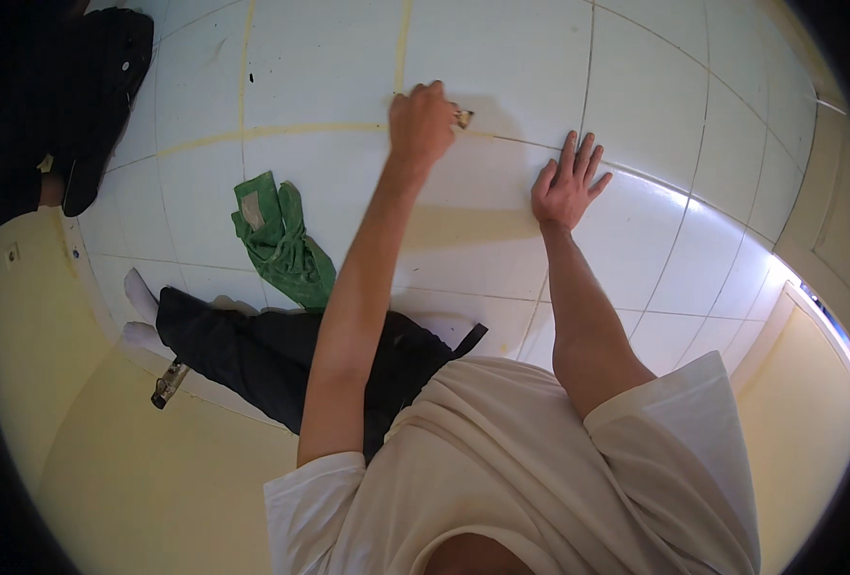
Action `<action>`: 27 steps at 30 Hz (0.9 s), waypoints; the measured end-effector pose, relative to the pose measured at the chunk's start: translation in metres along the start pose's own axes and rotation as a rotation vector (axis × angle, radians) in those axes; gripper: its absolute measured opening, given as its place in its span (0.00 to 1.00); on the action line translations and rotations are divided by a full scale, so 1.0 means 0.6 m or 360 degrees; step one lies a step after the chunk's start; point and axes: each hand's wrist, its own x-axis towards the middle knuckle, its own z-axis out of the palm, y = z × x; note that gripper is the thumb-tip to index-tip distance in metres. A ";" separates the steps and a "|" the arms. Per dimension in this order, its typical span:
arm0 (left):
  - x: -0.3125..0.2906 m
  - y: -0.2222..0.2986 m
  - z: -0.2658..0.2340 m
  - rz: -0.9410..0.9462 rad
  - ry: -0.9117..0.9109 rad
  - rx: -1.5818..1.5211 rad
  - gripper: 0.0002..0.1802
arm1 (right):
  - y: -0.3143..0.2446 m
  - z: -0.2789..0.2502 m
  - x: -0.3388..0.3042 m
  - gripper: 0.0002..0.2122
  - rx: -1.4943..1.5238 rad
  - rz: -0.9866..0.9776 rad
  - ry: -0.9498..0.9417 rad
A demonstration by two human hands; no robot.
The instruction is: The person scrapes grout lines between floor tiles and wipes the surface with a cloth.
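- presently, at twelve o'clock, the left hand is curled around a small tan-and-dark object, mostly hidden by the fingers, its kind unclear.
- right hand, at two o'clock: free of any object, fingers spread flat on the tiled floor.
- yellow bands run between tiles from ten to twelve o'clock; one extends faintly beyond the left hand.
- bare joints, at one o'clock, show no such band.
- judged thus, work seems partway along; whether yellow is being laid or lifted, hence which stretch remains, cannot be told.
- green cloth, crumpled toward ten o'clock: touched by neither hand.
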 end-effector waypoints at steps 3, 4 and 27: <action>-0.008 -0.038 -0.013 -0.0174 -0.0042 -0.0178 0.03 | -0.002 -0.007 0.005 0.31 0.0005 0.0006 -0.0028; -0.007 -0.036 -0.014 -0.0149 -0.0021 -0.0127 0.05 | -0.001 -0.006 0.005 0.31 0.0005 0.0010 -0.0030; -0.244 0.096 0.135 -0.0143 0.0730 -0.0856 0.11 | -0.009 -0.005 -0.003 0.31 -0.0035 -0.0079 -0.0090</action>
